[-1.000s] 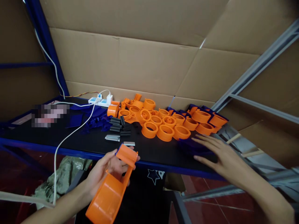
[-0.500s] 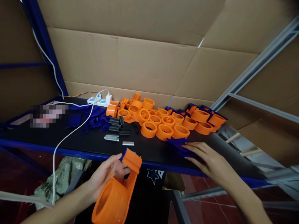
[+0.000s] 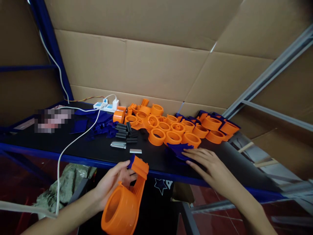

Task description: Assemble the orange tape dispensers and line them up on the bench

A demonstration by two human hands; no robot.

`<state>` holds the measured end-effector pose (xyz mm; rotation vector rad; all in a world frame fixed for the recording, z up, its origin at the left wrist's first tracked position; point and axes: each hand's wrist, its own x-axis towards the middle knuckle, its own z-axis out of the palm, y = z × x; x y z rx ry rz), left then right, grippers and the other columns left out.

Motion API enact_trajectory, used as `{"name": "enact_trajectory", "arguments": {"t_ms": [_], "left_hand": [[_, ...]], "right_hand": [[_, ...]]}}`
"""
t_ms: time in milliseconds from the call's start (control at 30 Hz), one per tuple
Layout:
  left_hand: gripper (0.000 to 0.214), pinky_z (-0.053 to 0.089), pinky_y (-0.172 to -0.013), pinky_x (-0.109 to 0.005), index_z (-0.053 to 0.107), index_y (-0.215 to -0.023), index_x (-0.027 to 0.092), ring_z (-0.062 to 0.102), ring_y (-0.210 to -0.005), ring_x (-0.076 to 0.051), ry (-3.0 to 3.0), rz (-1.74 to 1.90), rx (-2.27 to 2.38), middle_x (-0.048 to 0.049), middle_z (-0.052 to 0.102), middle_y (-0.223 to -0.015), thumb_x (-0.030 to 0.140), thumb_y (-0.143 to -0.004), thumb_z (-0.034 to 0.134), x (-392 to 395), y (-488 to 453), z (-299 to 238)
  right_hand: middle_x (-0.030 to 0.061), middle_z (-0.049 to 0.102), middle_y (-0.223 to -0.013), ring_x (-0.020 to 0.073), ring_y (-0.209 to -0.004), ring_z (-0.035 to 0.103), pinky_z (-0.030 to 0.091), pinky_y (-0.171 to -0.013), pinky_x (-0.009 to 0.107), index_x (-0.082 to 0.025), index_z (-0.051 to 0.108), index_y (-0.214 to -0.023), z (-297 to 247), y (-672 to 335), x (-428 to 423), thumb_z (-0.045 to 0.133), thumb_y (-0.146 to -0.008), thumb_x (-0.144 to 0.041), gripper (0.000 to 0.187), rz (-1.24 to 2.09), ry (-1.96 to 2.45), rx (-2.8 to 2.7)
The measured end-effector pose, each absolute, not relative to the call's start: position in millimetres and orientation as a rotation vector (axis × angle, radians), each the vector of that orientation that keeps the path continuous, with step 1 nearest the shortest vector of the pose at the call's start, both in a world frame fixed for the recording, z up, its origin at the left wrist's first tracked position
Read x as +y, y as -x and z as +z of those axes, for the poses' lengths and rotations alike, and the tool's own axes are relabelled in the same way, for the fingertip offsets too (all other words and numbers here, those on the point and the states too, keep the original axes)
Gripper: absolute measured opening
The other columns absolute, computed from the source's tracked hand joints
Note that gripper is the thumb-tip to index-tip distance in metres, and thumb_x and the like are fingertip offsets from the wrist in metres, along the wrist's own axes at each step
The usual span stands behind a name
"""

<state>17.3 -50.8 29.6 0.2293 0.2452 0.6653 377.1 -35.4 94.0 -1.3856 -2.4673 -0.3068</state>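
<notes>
Left grip (image 3: 107,186) closed on an orange tape dispenser (image 3: 128,212), I hold it at the lower centre of the frame, thumb against its blue-edged upper end. With fingers extended, my right grip (image 3: 211,167) touches dark blue pieces (image 3: 176,152) right of centre on the black tabletop (image 3: 154,159); I cannot tell whether it pinches them. More orange dispensers (image 3: 156,141) cluster just behind.
</notes>
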Motion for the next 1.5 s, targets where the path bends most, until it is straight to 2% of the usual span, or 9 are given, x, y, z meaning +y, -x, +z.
{"name": "enact_trajectory", "arguments": {"t_ms": [300,467,567,667,800,967,1233,1367,1500], "left_hand": [[0.039,0.052,-0.075,-0.026,0.067,-0.119,0.007,0.074,-0.084,-0.020,-0.235,0.658,0.241,-0.0128,0.078,-0.102,0.035,-0.098,0.048,-49.5,-17.9,31.3],[0.042,0.052,-0.088,-0.032,0.068,-0.118,0.009,0.073,-0.093,-0.024,-0.264,0.678,0.271,-0.0161,0.075,-0.110,0.041,-0.098,0.049,-49.9,-19.2,30.2],[0.032,0.053,-0.087,-0.033,0.070,-0.113,0.015,0.072,-0.095,-0.024,-0.327,0.783,0.300,-0.0137,0.074,-0.112,0.038,-0.097,0.055,-53.7,-19.7,33.4],[0.015,0.053,-0.090,-0.037,0.072,-0.103,0.019,0.069,-0.102,-0.025,-0.455,1.004,0.328,-0.0101,0.074,-0.113,0.024,-0.094,0.062,-58.6,-19.3,37.7],[0.031,0.053,-0.094,-0.042,0.069,-0.116,0.023,0.062,-0.116,-0.029,-0.624,1.191,0.422,-0.0085,0.067,-0.126,0.012,-0.087,0.067,-63.5,-17.0,40.9],[0.041,0.055,-0.092,-0.040,0.064,-0.123,0.026,0.061,-0.113,-0.026,-0.720,1.246,0.491,-0.0076,0.065,-0.125,0.012,-0.084,0.071,-66.4,-14.5,40.9],[0.039,0.054,-0.093,-0.040,0.064,-0.120,0.028,0.061,-0.110,-0.024,-0.739,1.274,0.502,-0.0065,0.065,-0.121,0.013,-0.085,0.071,-67.2,-13.9,37.2],[0.037,0.056,-0.091,-0.040,0.064,-0.119,0.028,0.062,-0.108,-0.024,-0.723,1.273,0.511,-0.0063,0.064,-0.120,0.014,-0.085,0.070,-68.1,-12.6,36.2],[0.036,0.055,-0.090,-0.041,0.064,-0.119,0.026,0.061,-0.108,-0.025,-0.734,1.289,0.497,-0.0071,0.063,-0.118,0.016,-0.085,0.070,-66.9,-11.1,35.4]], "right_hand": [[0.0070,0.078,-0.104,0.0267,-0.102,0.072,0.058,-0.093,0.045,-0.026,0.080,-0.098,96.8,-372.7,-28.6,0.063,-0.093,-0.040,0.023,0.090,1.282,-2.217],[0.0068,0.078,-0.097,0.0270,-0.095,0.073,0.054,-0.100,0.048,-0.024,0.079,-0.092,96.2,-360.2,-31.2,0.070,-0.088,-0.041,0.020,0.006,1.255,-1.884],[0.0069,0.076,-0.110,0.0266,-0.102,0.072,0.053,-0.104,0.045,-0.025,0.076,-0.109,103.3,-334.0,-45.1,0.070,-0.089,-0.040,0.027,0.081,1.266,-1.669],[0.0062,0.062,-0.140,0.0270,-0.130,0.058,0.049,-0.109,0.042,-0.029,0.060,-0.139,113.3,-298.0,-62.5,0.060,-0.096,-0.040,0.044,0.445,1.269,-1.769],[0.0048,0.051,-0.151,0.0277,-0.140,0.048,0.046,-0.110,0.048,-0.033,0.049,-0.148,117.5,-255.5,-71.0,0.047,-0.102,-0.043,0.047,0.811,1.217,-2.006],[0.0098,0.061,-0.138,0.0303,-0.126,0.059,0.050,-0.104,0.043,-0.029,0.051,-0.147,113.0,-228.4,-63.5,0.070,-0.087,-0.047,0.065,0.697,1.218,-2.156],[0.0075,0.065,-0.131,0.0283,-0.119,0.062,0.051,-0.100,0.038,-0.029,0.056,-0.141,109.9,-221.3,-61.9,0.064,-0.089,-0.038,0.053,0.700,1.162,-2.184],[0.0075,0.067,-0.129,0.0272,-0.119,0.061,0.047,-0.104,0.039,-0.026,0.063,-0.130,111.1,-225.3,-57.7,0.067,-0.088,-0.036,0.044,0.890,1.146,-2.076],[0.0043,0.072,-0.108,0.0215,-0.099,0.069,0.055,-0.088,0.031,-0.025,0.059,-0.123,115.7,-240.4,-50.3,0.081,-0.076,-0.032,0.052,1.280,1.063,-1.716]]}}
